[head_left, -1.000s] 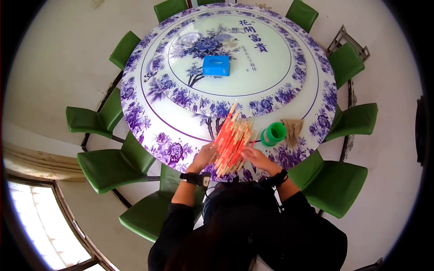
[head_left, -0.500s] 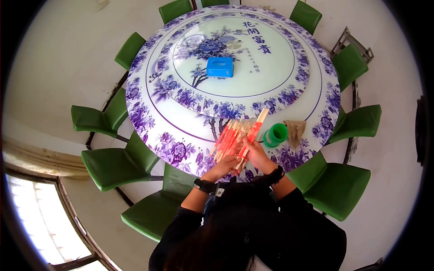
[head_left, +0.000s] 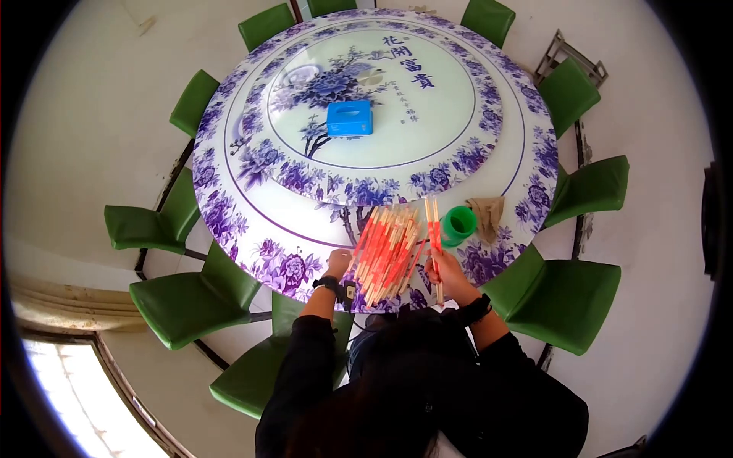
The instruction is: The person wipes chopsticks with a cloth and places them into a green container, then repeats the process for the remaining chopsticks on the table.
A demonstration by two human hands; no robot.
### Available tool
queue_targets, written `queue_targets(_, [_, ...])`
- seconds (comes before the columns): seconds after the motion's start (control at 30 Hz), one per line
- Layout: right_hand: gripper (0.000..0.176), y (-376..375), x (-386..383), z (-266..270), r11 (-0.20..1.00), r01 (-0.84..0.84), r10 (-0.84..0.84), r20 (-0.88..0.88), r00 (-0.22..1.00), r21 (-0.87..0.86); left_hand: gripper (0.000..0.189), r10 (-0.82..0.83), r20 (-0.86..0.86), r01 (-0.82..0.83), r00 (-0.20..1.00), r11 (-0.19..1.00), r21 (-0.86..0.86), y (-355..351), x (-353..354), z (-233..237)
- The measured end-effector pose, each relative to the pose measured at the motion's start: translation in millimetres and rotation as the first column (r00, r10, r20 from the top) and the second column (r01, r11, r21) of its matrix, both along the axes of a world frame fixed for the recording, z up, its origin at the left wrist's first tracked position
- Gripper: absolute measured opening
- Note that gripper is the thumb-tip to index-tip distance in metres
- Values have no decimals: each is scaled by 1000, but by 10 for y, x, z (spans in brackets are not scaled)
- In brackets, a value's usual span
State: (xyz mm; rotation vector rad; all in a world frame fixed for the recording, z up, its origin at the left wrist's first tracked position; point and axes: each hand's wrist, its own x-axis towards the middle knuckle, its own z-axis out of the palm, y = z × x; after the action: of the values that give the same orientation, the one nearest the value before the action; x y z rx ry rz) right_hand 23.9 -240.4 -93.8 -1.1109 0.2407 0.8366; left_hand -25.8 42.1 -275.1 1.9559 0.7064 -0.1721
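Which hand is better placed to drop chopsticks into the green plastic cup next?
Right, probably: the right hand grips a pair of red-and-wood chopsticks beside the green plastic cup; the left hand sits beyond the loose chopstick pile.

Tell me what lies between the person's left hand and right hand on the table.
In the head view, a pile of chopsticks lies between the left hand and the right hand, which grips a few separate sticks.

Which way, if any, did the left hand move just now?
Yes. The left hand slid left, away from the green cup, to the left side of the chopstick pile.
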Motion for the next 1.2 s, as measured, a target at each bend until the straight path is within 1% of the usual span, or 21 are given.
queue_targets(0.07, [27, -62, -66, -11, 1000, 8, -8, 18, 1000, -13, 27, -106, 59, 87, 993, 960, 265, -65, -24, 22])
queue_targets(0.13, [27, -113, -115, -83, 1000, 25, -25, -27, 999, -6, 28, -93, 17, 87, 995, 972, 217, -149, 3, 22])
queue_targets(0.2, [27, -142, -158, -95, 999, 35, -36, -18, 999, -41, 30, -111, -95, 134, 989, 946, 294, -236, 32, 38])
queue_targets(0.23, [28, -141, -176, -69, 997, 22, -23, -5, 1000, -80, 37, -117, -133, 156, 984, 926, 343, -282, 53, 56])
queue_targets(0.27, [28, -148, -193, -52, 993, 10, -10, 7, 1000, -119, 37, -126, -130, 164, 983, 926, 339, -307, 73, 40])
queue_targets(0.33, [28, -167, -197, -94, 992, 5, -2, 22, 1000, -128, 41, -98, -224, 172, 970, 925, 339, -329, 107, -24])
queue_targets(0.4, [28, -174, -193, -115, 996, 4, -1, 39, 999, -89, 41, -128, -235, 197, 964, 933, 300, -337, 119, -22])
queue_targets(0.47, [28, -172, -191, -116, 997, 8, -5, 35, 999, -82, 42, -41, -169, 81, 985, 967, 240, -375, 115, 47])
queue_targets(0.6, [27, -159, -200, -96, 992, 9, -3, 42, 999, -124, 45, 5, -100, 22, 995, 961, 275, -415, 59, -109])
queue_targets(0.67, [27, -165, -211, -103, 991, 10, -5, 40, 999, -134, 44, -117, -92, 136, 989, 959, 247, -399, 33, -184])
queue_targets(0.7, [27, -173, -213, -106, 991, 12, -8, 35, 999, -135, 42, -186, -112, 213, 976, 925, 316, -398, 54, -167])
queue_targets(0.73, [27, -182, -212, -107, 990, 13, -9, 30, 1000, -137, 42, -190, -110, 216, 976, 923, 318, -393, 60, -147])
queue_targets(0.8, [27, -198, -210, -110, 992, 15, -11, 38, 999, -123, 40, -286, -127, 311, 950, 904, 293, -359, 65, -105])
queue_targets(0.93, [27, -204, -193, -111, 994, 6, -4, 23, 1000, -112, 32, -313, -133, 340, 940, 874, 346, -241, 43, -118])
queue_targets(1.0, [26, -178, -179, -140, 995, -4, 8, 33, 999, -96, 29, -231, -110, 246, 967, 955, 162, -140, 29, -128])
queue_targets(1.03, [26, -158, -171, -148, 996, -15, 19, 42, 999, -87, 22, -292, -113, 303, 950, 948, 99, -91, -15, -113])
queue_targets(1.07, [26, -140, -165, -152, 997, -15, 18, 44, 999, -77, 22, -291, -114, 304, 950, 947, 109, -46, -30, -98])
queue_targets(1.1, [26, -108, -157, -114, 999, -25, 26, 38, 999, -36, 18, -315, -118, 306, 942, 948, -87, -65, -59, 189])
queue_targets(1.13, [26, -69, -149, -80, 999, -35, 35, 33, 999, 5, 16, -337, -117, 295, 934, 914, -280, -108, -97, 530])
queue_targets(1.17, [26, -20, -137, -60, 999, -36, 35, 36, 999, 15, 17, -309, -58, 273, 949, 901, -338, -192, -138, 873])
queue_targets(1.2, [26, 38, -123, -37, 999, -23, 21, 31, 999, 43, 20, -313, -1, 277, 950, 841, -464, -235, -163, 1133])
